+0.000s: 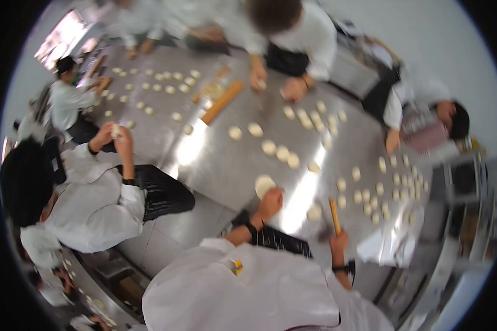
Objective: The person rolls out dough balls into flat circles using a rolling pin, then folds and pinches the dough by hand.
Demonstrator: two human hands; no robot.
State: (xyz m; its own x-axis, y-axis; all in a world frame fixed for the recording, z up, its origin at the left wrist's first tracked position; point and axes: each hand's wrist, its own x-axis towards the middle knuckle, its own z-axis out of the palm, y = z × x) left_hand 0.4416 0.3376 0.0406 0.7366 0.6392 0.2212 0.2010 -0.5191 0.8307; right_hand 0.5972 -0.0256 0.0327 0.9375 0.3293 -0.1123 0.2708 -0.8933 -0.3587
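My R hand [339, 240] has its grip clenched round the thin rolling pin [334, 217]. L hand [270, 204] is at the near edge of the flat dough disc [263, 185] on the metal tabletop [226, 174]; can't tell if that grip's pinching it. Small dough lump [314, 212] sits btwn my hands, more dough pcs [282, 153] beyond & to R. Co-worker [88, 207] on L has both hands up w/ a pc.

Reflective metal tabletop [221, 165] with streaked glare, grey tiled floor [174, 237], pale wall [464, 49], bright window [63, 38] upper left.
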